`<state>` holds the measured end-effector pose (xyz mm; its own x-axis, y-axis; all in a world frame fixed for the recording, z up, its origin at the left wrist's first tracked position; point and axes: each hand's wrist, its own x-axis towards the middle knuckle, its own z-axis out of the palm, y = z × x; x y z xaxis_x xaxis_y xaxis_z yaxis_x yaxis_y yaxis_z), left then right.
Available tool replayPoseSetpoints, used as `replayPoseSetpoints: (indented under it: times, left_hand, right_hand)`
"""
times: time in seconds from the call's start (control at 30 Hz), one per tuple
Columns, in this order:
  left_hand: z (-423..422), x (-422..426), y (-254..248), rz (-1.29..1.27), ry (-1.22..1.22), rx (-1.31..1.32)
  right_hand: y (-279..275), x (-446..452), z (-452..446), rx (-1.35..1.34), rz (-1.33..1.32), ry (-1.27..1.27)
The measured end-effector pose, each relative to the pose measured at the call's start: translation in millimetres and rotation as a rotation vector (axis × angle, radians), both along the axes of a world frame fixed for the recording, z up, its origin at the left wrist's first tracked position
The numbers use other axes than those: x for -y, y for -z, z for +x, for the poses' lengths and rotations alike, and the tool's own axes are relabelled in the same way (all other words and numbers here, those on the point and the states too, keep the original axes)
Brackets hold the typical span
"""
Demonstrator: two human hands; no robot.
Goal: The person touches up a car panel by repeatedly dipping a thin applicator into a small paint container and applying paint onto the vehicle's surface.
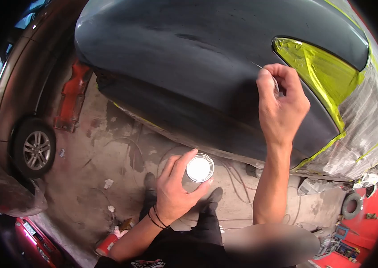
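My left hand (178, 190) is wrapped round a small round can (200, 168) whose top shows white, in front of my body. My right hand (283, 100) is raised at the dark grey car panel (175, 58), its fingers pinched on a thin, pointed tool (257, 65). The tool's tip lies close to the panel; whether it touches cannot be made out. Yellow-green masking tape (320, 73) covers a lamp-shaped area right of my right hand.
A brown car with a wheel (35, 147) stands at the left, near a red metal part (74, 97). Hoses (238, 178) cross the concrete floor (91, 169). Plastic sheeting (367, 120) covers the right side. A tyre (352, 205) lies at the lower right.
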<state>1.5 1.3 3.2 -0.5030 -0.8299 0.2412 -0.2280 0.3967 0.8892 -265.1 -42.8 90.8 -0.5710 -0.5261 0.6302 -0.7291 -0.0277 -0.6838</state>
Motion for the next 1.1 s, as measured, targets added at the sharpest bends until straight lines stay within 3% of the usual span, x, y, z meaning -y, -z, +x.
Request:
replayPoseSetpoints:
  times: [0.07,0.2,0.53,0.8,1.1]
  left_hand:
    - [-2,-2,-2,-0.043,0.003,0.030]
    - [-16,-16,-5,-0.121,0.030,0.085]
    - [-99,-90,43,0.286,-0.212,-0.206]
    - [-152,-120,70,0.207,-0.347,-0.219]
    - [-154,-117,55,0.245,-0.321,-0.278]
  right_hand:
    - [3,-23,6,-0.018,-0.101,0.001]
    - [23,-117,16,0.087,-0.022,0.084]
    - [130,-307,-50,0.177,0.200,-0.168]
    - [186,-339,-102,0.207,0.165,-0.309]
    - [155,-318,-109,0.171,0.152,-0.372]
